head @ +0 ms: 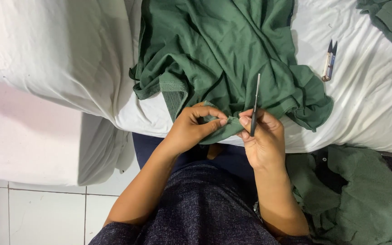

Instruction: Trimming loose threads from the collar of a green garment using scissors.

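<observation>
The fingers of the left hand are pinched narrow on a folded edge of the green garment, thumb against forefinger, keeping that bit of cloth taut and lifted off the surface, seemingly so it can be worked on. The right hand is closed around a slim dark tool, its thin metal shaft pointing up and away from the body; the same hand also seems to press the fabric edge from the right, so the hem is stretched between both hands. What the tool is exactly I cannot tell; it looks like a seam ripper or narrow blade. The garment lies spread over a white-covered counter, its bulk at the far side and only the worked edge drawn to the near rim, just above the person's lap. A small pair of thread snips rests on the cover to the right, well apart from the hands. More green cloth is heaped low at the near right, and another piece sits in the far right corner.
</observation>
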